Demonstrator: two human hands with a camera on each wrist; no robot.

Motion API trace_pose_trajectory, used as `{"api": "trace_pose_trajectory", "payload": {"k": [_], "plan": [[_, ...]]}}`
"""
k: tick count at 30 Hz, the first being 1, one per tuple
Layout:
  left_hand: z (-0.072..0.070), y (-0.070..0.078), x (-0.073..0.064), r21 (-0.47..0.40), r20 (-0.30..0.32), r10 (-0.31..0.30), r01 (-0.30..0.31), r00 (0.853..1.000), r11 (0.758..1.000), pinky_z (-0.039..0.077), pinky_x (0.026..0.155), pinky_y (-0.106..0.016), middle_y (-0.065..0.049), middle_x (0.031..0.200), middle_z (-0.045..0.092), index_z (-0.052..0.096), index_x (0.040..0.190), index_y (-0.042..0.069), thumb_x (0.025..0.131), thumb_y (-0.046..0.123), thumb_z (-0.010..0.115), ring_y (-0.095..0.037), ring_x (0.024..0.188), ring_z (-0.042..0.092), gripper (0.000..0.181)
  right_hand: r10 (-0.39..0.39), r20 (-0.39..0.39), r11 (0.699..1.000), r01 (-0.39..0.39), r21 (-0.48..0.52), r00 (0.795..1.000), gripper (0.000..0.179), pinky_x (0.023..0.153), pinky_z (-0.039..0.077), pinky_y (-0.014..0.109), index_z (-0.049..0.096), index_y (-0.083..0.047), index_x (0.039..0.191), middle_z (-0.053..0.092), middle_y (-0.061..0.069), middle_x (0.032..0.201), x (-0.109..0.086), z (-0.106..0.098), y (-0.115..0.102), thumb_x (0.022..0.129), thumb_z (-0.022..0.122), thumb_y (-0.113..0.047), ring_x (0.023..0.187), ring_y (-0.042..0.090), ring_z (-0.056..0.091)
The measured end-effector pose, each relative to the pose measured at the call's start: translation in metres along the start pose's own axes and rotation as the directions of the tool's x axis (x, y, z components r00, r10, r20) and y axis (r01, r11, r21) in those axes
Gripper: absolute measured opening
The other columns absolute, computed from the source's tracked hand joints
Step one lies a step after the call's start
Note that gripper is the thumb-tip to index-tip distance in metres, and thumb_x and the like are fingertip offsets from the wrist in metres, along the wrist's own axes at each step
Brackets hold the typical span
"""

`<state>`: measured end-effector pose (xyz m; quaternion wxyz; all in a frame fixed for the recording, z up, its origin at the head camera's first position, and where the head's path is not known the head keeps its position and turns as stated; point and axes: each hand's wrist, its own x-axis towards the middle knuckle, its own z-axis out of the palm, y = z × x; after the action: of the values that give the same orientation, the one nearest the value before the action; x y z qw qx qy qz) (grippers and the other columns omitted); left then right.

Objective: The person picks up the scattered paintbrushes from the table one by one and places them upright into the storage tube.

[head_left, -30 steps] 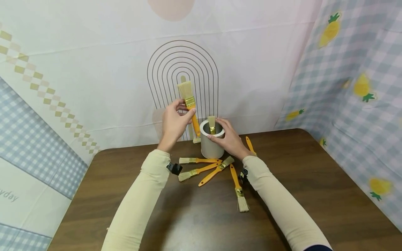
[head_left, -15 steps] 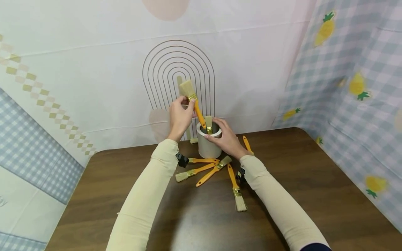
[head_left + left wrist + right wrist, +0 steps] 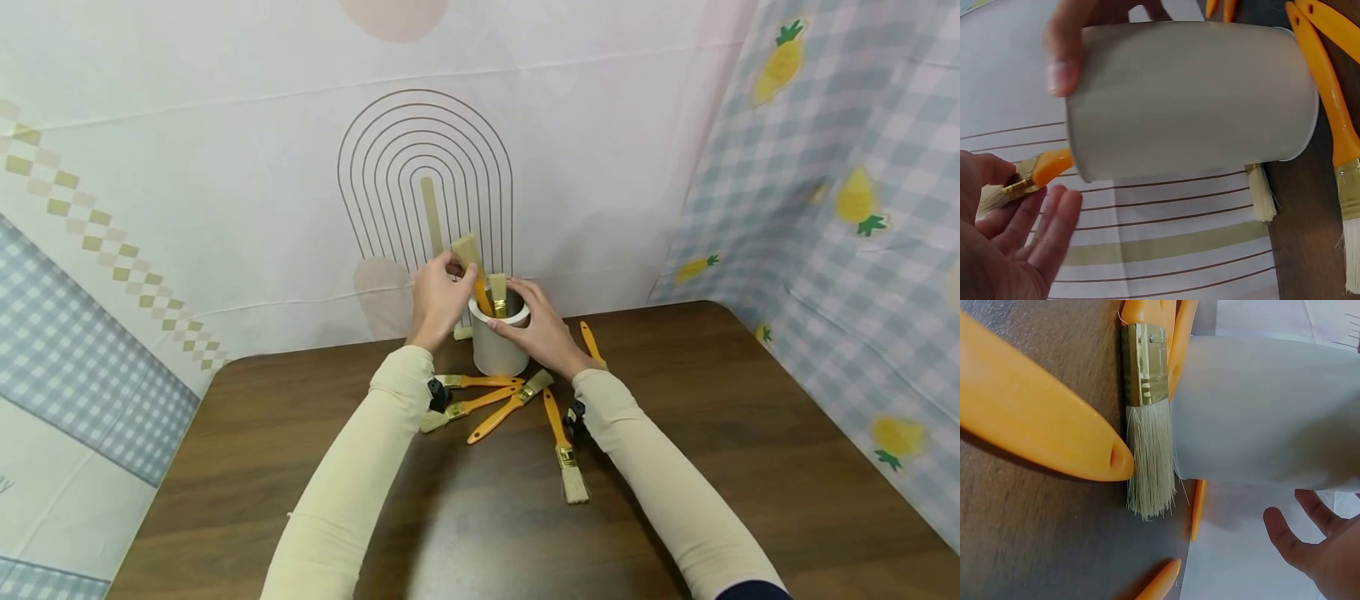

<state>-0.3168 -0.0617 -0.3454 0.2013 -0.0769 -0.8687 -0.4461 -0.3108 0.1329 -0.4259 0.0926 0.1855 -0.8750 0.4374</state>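
Observation:
My left hand pinches a paintbrush by its metal ferrule, bristles up. The brush's orange handle passes over the rim into a pale grey can, and its lower end is hidden inside. A second paintbrush stands bristles up in the can. The can is upright near the table's back edge. My right hand holds it at the top right, thumb at the near side of the rim and fingers behind. In the right wrist view, fingers show beside the can wall.
Several paintbrushes lie before the can on the brown wooden table, including one pointing toward me and one crossing others. Another handle lies right of the can. Bristles show behind it. A printed cloth hangs at the back.
My left hand has moved right and then down, lowering the paintbrush handle from beside the can into its mouth. My right hand stays on the can.

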Motion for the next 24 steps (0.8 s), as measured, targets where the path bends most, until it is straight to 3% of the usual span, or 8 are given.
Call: {"api": "trace_pose_trajectory", "payload": {"k": [4,15,20,24], "plan": [[0.004,-0.005,-0.005,0.054,0.025,0.007,-0.009,1.000,0.999,0.055,0.069,-0.038,-0.004,0.094,0.076,0.076,0.099,0.010,0.103,0.033,0.069,-0.021,0.081,0.069,0.024,-0.001,0.001,1.000,0.001,0.004,1.000,0.090,0.118,0.037,0.060,0.036,-0.020,0.165,0.027,0.002,0.171,0.000,0.001,-0.002,0.093,0.073,-0.061,0.156,0.030,0.031],[0.013,-0.004,-0.013,0.116,0.012,0.026,-0.027,1.000,0.993,0.057,0.070,-0.040,-0.003,0.087,0.076,0.076,0.098,0.011,0.100,0.030,0.072,-0.021,0.076,0.070,0.020,-0.002,-0.011,1.000,0.002,0.013,1.000,0.091,0.118,0.039,0.058,0.037,-0.020,0.164,0.028,0.001,0.170,0.001,0.002,-0.001,0.093,0.073,-0.062,0.155,0.029,0.033],[0.014,-0.003,-0.014,0.123,0.010,0.009,-0.010,1.000,0.992,0.057,0.072,-0.041,-0.003,0.088,0.077,0.078,0.096,0.012,0.102,0.034,0.070,-0.021,0.078,0.071,0.024,-0.002,-0.020,1.000,0.002,0.014,1.000,0.090,0.118,0.040,0.056,0.037,-0.020,0.164,0.029,0.001,0.170,0.001,0.002,0.001,0.093,0.074,-0.061,0.154,0.028,0.033],[0.015,-0.003,-0.017,0.131,0.046,-0.006,0.000,0.999,0.991,0.057,0.072,-0.042,-0.002,0.085,0.077,0.079,0.089,0.013,0.101,0.033,0.072,-0.021,0.076,0.070,0.024,0.000,-0.015,1.000,0.001,0.017,1.000,0.089,0.117,0.040,0.057,0.037,-0.021,0.164,0.028,0.001,0.170,0.001,0.002,0.002,0.093,0.073,-0.061,0.154,0.028,0.033]]}}
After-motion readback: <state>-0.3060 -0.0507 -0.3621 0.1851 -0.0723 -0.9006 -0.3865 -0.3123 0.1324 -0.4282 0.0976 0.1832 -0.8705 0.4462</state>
